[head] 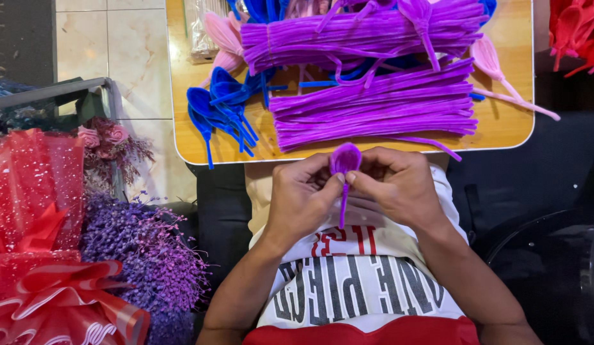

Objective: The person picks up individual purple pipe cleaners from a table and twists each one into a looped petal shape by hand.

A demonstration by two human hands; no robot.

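Wood-look tabletop (pixel 501 128) with a white rim sits over pale floor tiles (pixel 137 57), and it's loaded with craft stuff. Two big bundles of purple pipe cleaners (pixel 374 105) lie across it, one above the other. Blue looped petals (pixel 223 105) are heaped at the left edge, too overlapped to count, and a few pink petals (pixel 495 61) show at each end. A clear plastic packet (pixel 201 32) sits at the top left corner. Off to the left there's a red mesh wrap with ribbon (pixel 35 255), plus a purple dried-flower bunch (pixel 143 255). Left hand (pixel 300 198) and right hand (pixel 399 185) both pinch one purple petal (pixel 345 160), held just below the table edge, stem hanging down.
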